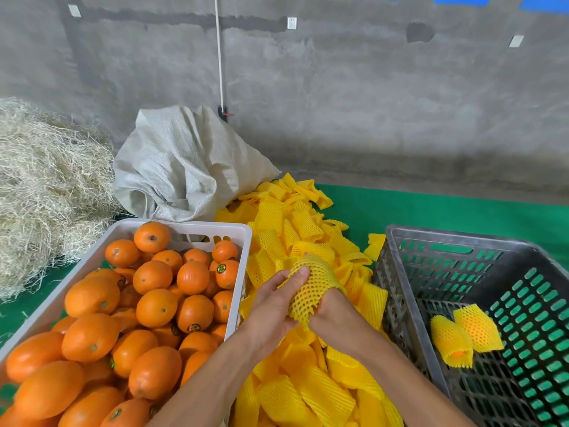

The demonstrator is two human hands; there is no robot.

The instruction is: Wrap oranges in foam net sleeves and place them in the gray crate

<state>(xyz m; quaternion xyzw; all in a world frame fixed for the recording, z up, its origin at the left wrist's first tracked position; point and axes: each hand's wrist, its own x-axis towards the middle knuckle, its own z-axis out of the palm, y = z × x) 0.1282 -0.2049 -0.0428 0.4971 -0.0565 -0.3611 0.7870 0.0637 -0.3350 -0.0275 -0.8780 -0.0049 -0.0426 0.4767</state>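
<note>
Step in hand: sleeving. Both hands work one yellow foam net sleeve [311,288] stretched over an orange, held above the loose pile of sleeves [308,392] between the two crates.
Left hand [274,306]: fingers [297,274] curl over the top of the sleeve, gripping it from the left.
Right hand [331,311]: cupped under and against the sleeve's right side, closed around it; its fingertips are covered by the net.
The orange: only a hint of orange shows through the mesh holes, so how far the sleeve is drawn over it cannot be told.
Gray crate [400,272]: to the right, touching the pile's edge; two wrapped oranges [465,334] lie on its floor, so the task looks early.
White crate [237,238]: to the left, heaped with bare oranges [154,306].
Next move, as a judgement: seat the sleeve fully, then carry the fruit right, over the gray crate's near wall, and set it beside the two there.
Hidden or cut off: the gray crate's right side and near corner leave the frame; the surface under the pile, a green mat [431,211], shows only beyond it; the white sack [184,167] and straw [46,195] behind play no visible part.
</note>
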